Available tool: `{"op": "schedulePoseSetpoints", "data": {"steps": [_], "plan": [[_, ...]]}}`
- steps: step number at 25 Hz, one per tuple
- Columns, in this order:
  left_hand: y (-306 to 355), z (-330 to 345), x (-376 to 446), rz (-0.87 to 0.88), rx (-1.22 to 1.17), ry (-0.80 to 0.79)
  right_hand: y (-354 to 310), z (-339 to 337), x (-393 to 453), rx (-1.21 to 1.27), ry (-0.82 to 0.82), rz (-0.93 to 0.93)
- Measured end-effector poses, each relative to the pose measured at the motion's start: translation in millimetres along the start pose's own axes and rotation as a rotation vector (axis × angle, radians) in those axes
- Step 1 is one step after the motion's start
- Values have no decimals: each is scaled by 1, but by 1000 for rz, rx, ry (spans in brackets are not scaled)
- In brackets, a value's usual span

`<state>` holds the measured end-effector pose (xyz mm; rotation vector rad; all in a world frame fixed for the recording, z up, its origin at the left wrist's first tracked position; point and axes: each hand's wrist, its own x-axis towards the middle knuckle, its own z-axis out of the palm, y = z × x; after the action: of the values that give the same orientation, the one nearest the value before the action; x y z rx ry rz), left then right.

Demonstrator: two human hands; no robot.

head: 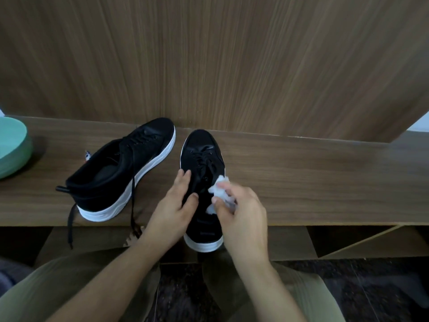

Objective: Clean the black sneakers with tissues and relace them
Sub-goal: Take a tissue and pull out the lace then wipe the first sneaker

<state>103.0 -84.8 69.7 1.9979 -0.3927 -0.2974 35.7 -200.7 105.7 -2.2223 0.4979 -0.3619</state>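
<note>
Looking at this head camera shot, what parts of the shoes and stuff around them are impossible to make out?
- Right sneaker: its opening, covered by the left hand and right hand.
- Tissue: far end inside the right hand, blurred.
- Green object: cut off by the left edge.
- Small tag behind the left sneaker: too small to read.

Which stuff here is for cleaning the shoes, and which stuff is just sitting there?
For the job:
- black sneaker with white sole under the hands
- second black sneaker with white sole, tipped sideways, lace dangling
- crumpled white tissue, pinched by the right hand
- left hand, steadying the shoe

Just lying about:
- round pale green object at the shelf's left end
- small colourful scrap behind the tipped sneaker
</note>
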Motion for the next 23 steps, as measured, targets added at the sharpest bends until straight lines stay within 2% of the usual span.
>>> {"op": "schedulePoseSetpoints", "data": {"steps": [3,5,9,14,20,23], "plan": [[-4,3,1,12,2,5,-14,4,47,-103,-26,63],[-5,1,2,-1,-9,7,-23,9,64,-276,-57,9],[-3,5,-1,9,-45,36,-25,-4,26,-564,-124,8],[0,10,-4,1,-80,39,-31,-14,-2,-534,-197,117],[1,9,-3,2,-73,30,-35,3,41,-576,-68,-71],[-1,9,-3,-1,-72,37,-30,-5,35,-532,-118,-22]]}}
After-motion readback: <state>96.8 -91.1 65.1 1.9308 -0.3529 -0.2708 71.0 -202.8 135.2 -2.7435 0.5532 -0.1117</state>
